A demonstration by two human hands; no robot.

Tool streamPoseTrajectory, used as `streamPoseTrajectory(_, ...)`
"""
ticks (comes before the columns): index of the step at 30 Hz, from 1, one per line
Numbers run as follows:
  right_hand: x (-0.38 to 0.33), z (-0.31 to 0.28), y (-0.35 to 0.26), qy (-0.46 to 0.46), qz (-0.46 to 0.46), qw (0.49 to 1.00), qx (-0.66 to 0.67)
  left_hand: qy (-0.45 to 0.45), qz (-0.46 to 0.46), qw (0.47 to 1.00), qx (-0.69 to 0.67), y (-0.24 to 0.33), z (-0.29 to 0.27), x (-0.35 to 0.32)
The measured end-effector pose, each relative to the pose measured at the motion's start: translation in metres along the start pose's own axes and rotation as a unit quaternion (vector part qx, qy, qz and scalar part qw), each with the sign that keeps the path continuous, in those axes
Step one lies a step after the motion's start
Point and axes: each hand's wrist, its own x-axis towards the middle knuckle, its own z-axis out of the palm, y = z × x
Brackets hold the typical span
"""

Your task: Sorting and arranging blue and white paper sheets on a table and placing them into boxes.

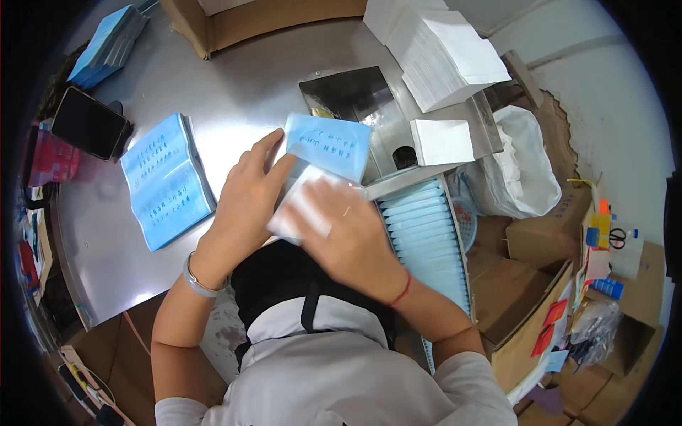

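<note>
Table: grey metal point(85, 241), shiny, filling the left and upper middle of the frame; a dark glossy panel point(369, 89) lies toward the upper middle.
Room: pale wall point(604, 106) at the upper right, brown cardboard boxes point(547, 234) at the right, a white plastic bag point(543, 174) beside the table's right end.
Blue packet in work: one, flat, with handwriting point(330, 145), at the centre, just above the hands.
White sheet: one visible, folded or layered, I cannot tell which point(293, 221), below the packet and partly under the right hand.
Left hand: one point(249, 195), fingers partly bent, thumb and forefinger by the packet's left edge; whether they grip it I cannot tell.
Right hand: one point(344, 231), blurred, over the white sheet; I cannot tell whether its fingers pinch it.
Blue stacks on the table: two, one at the left with writing point(167, 181), one at the upper left point(106, 46).
Small white stack: one point(442, 142), right of the panel, below the taller white paper point(455, 57).
Blue row: many packets in a carton point(423, 234), right of centre, too tight to count.
Phone: one, dark screen point(89, 122), left.
Scissors: one pair point(618, 238), far right.
</note>
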Motion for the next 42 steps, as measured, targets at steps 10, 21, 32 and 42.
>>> streamPoseTrajectory(10, 0.043, 0.035, 0.091, -0.039, 0.301, 0.952, 0.040, -0.027, -0.048, 0.942, -0.331, 0.036, -0.012, -0.020)
streamPoseTrajectory(21, -0.026, 0.025, 0.097, 0.141, 0.367, 0.914, -0.097, 0.157, -0.171, 0.947, 0.223, -0.045, -0.052, -0.046)
streamPoseTrajectory(32, -0.020, -0.036, 0.078, 0.096, 0.284, 0.938, 0.174, 0.038, -0.011, 0.998, 0.048, 0.029, 0.013, -0.019)
streamPoseTrajectory(42, 0.042, 0.035, 0.034, 0.038, 0.002, 0.979, 0.201, 0.088, 0.027, 0.993, 0.067, 0.019, 0.014, -0.028)
